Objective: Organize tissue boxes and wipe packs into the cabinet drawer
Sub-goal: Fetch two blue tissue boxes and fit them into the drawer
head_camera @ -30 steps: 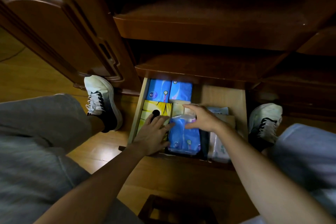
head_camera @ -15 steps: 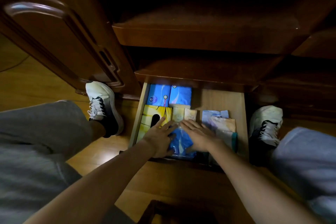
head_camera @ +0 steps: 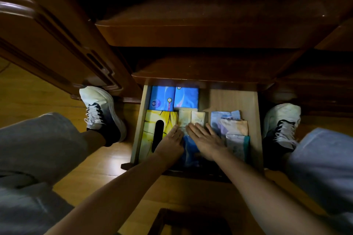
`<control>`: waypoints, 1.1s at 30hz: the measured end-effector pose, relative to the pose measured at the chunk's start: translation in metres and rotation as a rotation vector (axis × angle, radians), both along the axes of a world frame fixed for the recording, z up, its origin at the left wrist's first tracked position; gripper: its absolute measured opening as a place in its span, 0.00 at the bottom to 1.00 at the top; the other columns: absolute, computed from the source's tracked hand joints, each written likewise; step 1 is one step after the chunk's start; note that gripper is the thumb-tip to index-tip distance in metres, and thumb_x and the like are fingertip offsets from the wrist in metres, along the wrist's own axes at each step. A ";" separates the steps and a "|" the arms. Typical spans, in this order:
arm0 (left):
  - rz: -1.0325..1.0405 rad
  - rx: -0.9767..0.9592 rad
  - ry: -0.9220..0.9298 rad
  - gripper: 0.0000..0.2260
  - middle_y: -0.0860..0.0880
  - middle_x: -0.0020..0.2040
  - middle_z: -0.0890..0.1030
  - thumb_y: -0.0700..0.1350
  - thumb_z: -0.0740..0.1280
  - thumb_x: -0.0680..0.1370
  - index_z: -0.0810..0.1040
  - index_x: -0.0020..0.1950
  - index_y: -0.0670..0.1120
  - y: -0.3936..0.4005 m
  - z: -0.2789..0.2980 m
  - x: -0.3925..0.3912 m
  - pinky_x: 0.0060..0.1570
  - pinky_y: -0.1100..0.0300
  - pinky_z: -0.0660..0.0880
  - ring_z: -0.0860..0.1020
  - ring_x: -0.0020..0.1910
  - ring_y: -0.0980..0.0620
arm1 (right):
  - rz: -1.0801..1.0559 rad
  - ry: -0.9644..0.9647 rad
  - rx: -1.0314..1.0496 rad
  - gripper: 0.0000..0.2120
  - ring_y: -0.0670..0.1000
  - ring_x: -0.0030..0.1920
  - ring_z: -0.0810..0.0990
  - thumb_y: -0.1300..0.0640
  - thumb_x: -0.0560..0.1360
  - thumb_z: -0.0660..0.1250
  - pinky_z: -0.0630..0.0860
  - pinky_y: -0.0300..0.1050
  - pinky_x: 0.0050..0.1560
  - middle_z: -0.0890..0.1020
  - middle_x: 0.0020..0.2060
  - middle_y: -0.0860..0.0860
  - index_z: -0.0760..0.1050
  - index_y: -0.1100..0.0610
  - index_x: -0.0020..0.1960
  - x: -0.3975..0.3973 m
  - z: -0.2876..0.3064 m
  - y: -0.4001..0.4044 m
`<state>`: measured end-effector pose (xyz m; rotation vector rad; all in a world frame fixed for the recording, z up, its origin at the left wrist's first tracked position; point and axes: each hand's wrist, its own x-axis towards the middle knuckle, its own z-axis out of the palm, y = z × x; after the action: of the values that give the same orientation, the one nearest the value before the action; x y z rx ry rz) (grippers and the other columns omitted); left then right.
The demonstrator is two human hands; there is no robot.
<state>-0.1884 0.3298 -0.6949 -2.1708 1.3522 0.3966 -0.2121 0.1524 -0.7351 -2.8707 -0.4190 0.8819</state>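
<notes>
Hands press flat on a blue wipe pack at the near middle of the open drawer: left hand and right hand, fingers straight and slightly spread. Left of that pack lies a yellow tissue box; beyond it, 2 blue packs; right of it, pale wipe packs overlap.
</notes>
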 end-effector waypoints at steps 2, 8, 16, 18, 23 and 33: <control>0.007 -0.014 0.004 0.21 0.31 0.74 0.66 0.42 0.55 0.84 0.65 0.74 0.32 -0.001 -0.004 0.002 0.76 0.39 0.40 0.60 0.77 0.35 | 0.002 -0.003 -0.003 0.48 0.52 0.80 0.37 0.52 0.78 0.68 0.33 0.57 0.76 0.38 0.81 0.48 0.35 0.52 0.81 0.001 -0.001 0.000; -0.007 -0.089 -0.029 0.21 0.36 0.71 0.74 0.45 0.54 0.83 0.73 0.71 0.38 0.005 0.000 -0.001 0.77 0.38 0.51 0.67 0.75 0.39 | 0.018 -0.003 -0.017 0.48 0.54 0.80 0.36 0.47 0.77 0.69 0.34 0.60 0.77 0.39 0.81 0.50 0.37 0.53 0.82 0.002 0.016 0.001; 0.135 -0.277 0.288 0.28 0.45 0.79 0.63 0.63 0.55 0.81 0.70 0.75 0.49 0.043 0.026 0.008 0.79 0.43 0.46 0.51 0.81 0.46 | -0.211 0.029 0.155 0.48 0.53 0.81 0.43 0.47 0.75 0.71 0.47 0.57 0.78 0.42 0.82 0.49 0.41 0.49 0.82 -0.015 0.053 0.002; 0.217 -0.373 0.327 0.26 0.48 0.76 0.68 0.62 0.54 0.82 0.73 0.73 0.50 0.053 0.037 0.003 0.79 0.48 0.52 0.59 0.78 0.49 | -0.220 -0.022 0.197 0.43 0.54 0.80 0.49 0.49 0.76 0.69 0.55 0.56 0.76 0.46 0.82 0.47 0.46 0.46 0.82 -0.024 0.066 0.001; 0.353 -0.360 0.417 0.34 0.50 0.73 0.72 0.72 0.54 0.75 0.73 0.72 0.52 0.072 0.061 -0.020 0.71 0.51 0.64 0.68 0.72 0.49 | -0.180 -0.093 0.218 0.29 0.50 0.76 0.63 0.45 0.80 0.63 0.65 0.54 0.73 0.59 0.79 0.45 0.59 0.45 0.79 -0.050 0.099 0.000; 0.203 -0.180 0.250 0.09 0.44 0.58 0.81 0.40 0.63 0.81 0.77 0.60 0.45 0.075 0.073 -0.040 0.47 0.54 0.71 0.80 0.53 0.44 | 0.096 0.062 -0.113 0.12 0.58 0.56 0.80 0.55 0.80 0.63 0.76 0.54 0.57 0.81 0.55 0.56 0.74 0.55 0.63 -0.096 0.115 -0.004</control>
<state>-0.2282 0.4051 -0.6223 -2.4851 1.3436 0.6660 -0.3077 0.1480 -0.6204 -2.9372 -0.5204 1.0398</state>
